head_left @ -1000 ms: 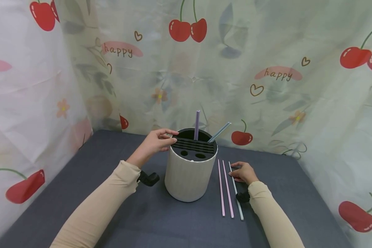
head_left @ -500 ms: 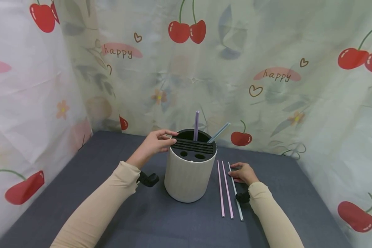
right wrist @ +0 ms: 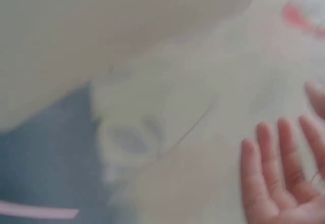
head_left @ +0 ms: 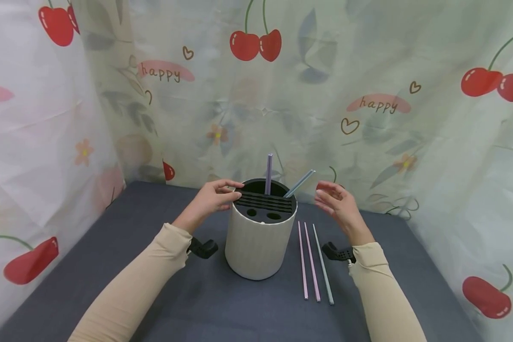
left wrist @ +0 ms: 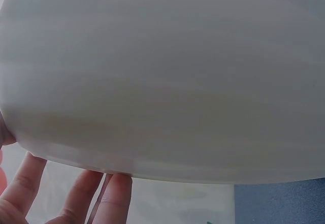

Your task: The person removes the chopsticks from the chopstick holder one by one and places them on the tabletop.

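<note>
A cream round knife and utensil holder [head_left: 256, 249] with a black slotted top [head_left: 265, 202] stands upright on the dark table. My left hand [head_left: 209, 202] holds its left rim; in the left wrist view the fingertips [left wrist: 118, 198] touch the pale outer wall. Purple chopsticks [head_left: 268, 175] stand in the rear opening, and light-blue chopsticks [head_left: 299, 184] lean right out of it. Two pink chopsticks [head_left: 302, 261] and a pale blue-green one [head_left: 323, 266] lie right of the holder. My right hand [head_left: 339, 206] is raised beyond them, fingers parted and holding nothing.
The dark cloth-covered table [head_left: 188, 304] reaches back to a patterned curtain [head_left: 248, 104], which also hangs at both sides. A black wrist camera mount [head_left: 337, 251] sits under my right wrist, above the table and close to the blue-green chopstick.
My right hand has let go of the blue-green chopstick and risen away from it, up and back. The chopstick stays lying on the table. My left hand keeps its place on the rim.
</note>
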Tool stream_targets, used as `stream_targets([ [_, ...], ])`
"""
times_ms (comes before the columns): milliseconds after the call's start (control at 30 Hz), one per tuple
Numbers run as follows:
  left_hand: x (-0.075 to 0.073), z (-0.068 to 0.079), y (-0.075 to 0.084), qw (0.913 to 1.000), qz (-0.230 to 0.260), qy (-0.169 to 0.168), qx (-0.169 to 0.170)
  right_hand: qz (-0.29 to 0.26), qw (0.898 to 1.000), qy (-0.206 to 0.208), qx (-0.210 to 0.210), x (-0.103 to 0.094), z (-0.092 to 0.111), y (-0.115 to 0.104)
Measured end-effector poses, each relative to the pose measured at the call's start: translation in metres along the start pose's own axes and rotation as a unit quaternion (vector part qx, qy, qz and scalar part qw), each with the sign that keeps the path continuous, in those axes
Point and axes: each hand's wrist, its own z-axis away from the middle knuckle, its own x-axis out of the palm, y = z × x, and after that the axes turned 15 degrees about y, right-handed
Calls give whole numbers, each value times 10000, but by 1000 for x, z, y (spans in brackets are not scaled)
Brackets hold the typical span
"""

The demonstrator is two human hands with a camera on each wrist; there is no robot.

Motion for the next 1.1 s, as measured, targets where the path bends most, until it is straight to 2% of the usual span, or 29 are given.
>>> stream_targets([
  [133, 1, -1, 0, 10000, 38, 7, -29, -620, 9935, -241, -922, 18, 15, -24],
  [233, 1, -2, -1, 10000, 39, 28, -64, -602, 9889, -319, -1319, 31, 25, -29],
  [433, -1, -1, 0, 10000, 16, 38, -45, -169, 9878, 152, -1542, 52, 31, -19],
  [567, -1, -1, -1, 10000, 13, 5, 17, -172, 9845, 443, -1688, 61, 30, -10],
  [867, -1, -2, 0, 10000, 23, 46, -41, -96, 9815, 613, -1810, 65, 30, -10],
  [1000, -1, -2, 0, 10000, 24, 41, -25, -535, 9778, 478, -1967, 65, 30, -24],
  [1100, -1, -2, -1, 10000, 19, 24, 7, -1104, 9658, 443, -2304, 62, 31, -47],
])
